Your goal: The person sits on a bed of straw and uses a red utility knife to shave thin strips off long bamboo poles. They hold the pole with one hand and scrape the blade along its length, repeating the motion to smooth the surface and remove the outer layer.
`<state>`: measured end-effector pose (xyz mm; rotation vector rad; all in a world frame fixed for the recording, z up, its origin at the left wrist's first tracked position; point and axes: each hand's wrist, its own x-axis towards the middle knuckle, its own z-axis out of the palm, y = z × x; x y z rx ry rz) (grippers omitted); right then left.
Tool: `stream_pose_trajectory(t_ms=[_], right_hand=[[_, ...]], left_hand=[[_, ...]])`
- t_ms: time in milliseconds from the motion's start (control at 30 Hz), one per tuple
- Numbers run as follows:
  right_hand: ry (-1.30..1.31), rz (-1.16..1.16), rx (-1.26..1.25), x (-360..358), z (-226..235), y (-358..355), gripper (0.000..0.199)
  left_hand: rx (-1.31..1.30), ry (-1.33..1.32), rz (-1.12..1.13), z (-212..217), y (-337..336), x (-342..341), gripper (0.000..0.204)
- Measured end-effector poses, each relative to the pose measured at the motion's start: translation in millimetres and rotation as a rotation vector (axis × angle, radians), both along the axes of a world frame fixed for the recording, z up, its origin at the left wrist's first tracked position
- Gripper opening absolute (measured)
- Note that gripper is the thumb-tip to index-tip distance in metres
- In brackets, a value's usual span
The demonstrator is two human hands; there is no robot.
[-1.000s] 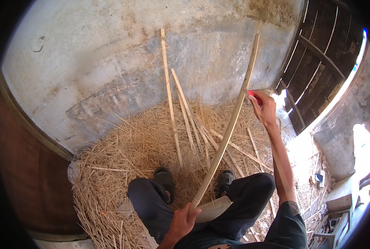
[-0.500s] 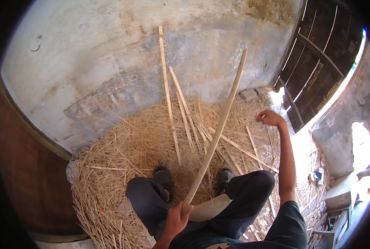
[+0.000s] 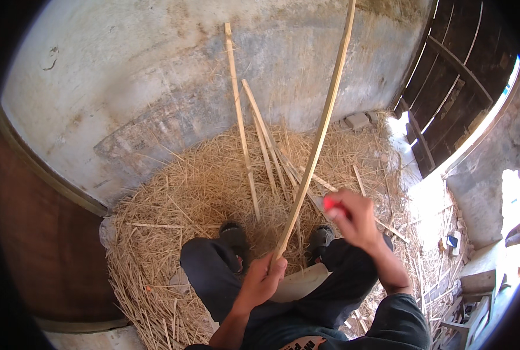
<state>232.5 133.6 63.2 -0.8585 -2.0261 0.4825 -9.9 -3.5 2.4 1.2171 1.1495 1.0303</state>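
A long pale bamboo strip point(image 3: 321, 125) slants up and away from me, its far end reaching the top of the view. My left hand point(image 3: 262, 283) is closed round its near end, above my lap. To the right of the strip, my right hand point(image 3: 356, 219) is closed on a small red-handled tool point(image 3: 330, 203). Motion blurs that tool, so its working end cannot be made out. The right hand appears apart from the strip. Between my knees, a pale piece point(image 3: 299, 284) lies under the strip's near end.
Several more bamboo strips point(image 3: 239, 116) lean on the stained wall point(image 3: 172, 76) or lie ahead. Shavings point(image 3: 172, 192) cover the floor round my sandalled feet. Dark slatted boards point(image 3: 455, 81) stand at right, above bricks point(image 3: 357, 120). A wooden stool point(image 3: 467, 321) is at lower right.
My right hand has come down and inward from the far right toward the strip, and red now shows in it. The strip stands steeper, with its far end higher; the left hand keeps hold.
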Motion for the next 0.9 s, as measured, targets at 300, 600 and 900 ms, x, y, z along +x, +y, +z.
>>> stream_pose_trajectory(t_ms=[300,600,900], right_hand=[[-0.234,0.117,0.310,-23.2,2.1,-33.3,0.038],[-0.279,0.077,0.352,-29.1,3.9,-35.3,0.037],[-0.283,0.055,0.375,-32.1,5.0,-33.2,0.036]], left_hand=[[0.071,-0.028,0.034,18.3,10.6,10.7,0.025],[0.142,0.098,0.108,32.7,11.0,14.2,0.032],[0.192,0.226,0.135,30.3,10.5,10.9,0.034]])
